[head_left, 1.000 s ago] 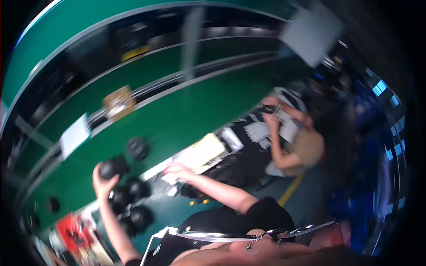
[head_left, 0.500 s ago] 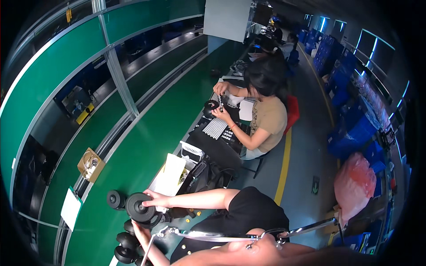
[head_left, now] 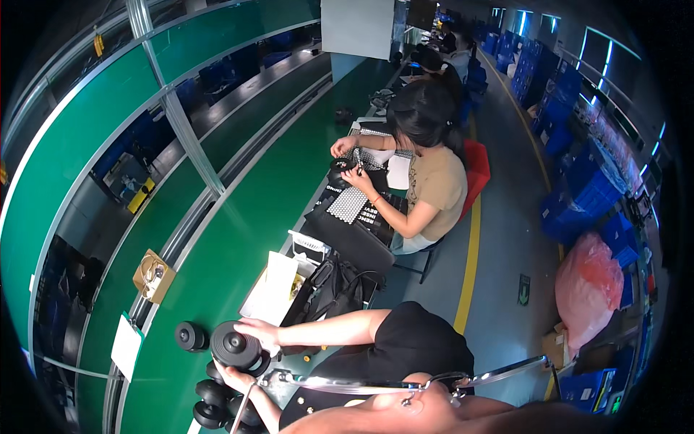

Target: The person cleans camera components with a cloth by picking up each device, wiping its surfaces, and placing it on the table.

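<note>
Between my hands is a black round disc (head_left: 225, 350) with ringed grooves and a small central knob. My left hand (head_left: 237, 377) grips it from below at its near rim, with part of the fingers hidden under it. My right hand (head_left: 262, 333) is closed on the far right side of the rim, its fingertips near the knob. A smaller black round piece (head_left: 189, 335) lies on the green bench just left of the disc. Several black spool-shaped pieces (head_left: 210, 414) are clustered beside my left hand, partly covered by the disc and hand.
A co-worker (head_left: 434, 173) sits farther along the green bench (head_left: 217, 275), handling a black round part. Nearby are an open white box (head_left: 271, 286), a black bag (head_left: 340, 289), a small cardboard box (head_left: 153, 276) and a clipboard (head_left: 127, 347). A pink sack (head_left: 589, 289) stands across the aisle.
My right fingers have come off the central knob to the disc's rim, leaving the knob uncovered. My left hand has moved up against the disc's near side. The whole view has shifted slightly.
</note>
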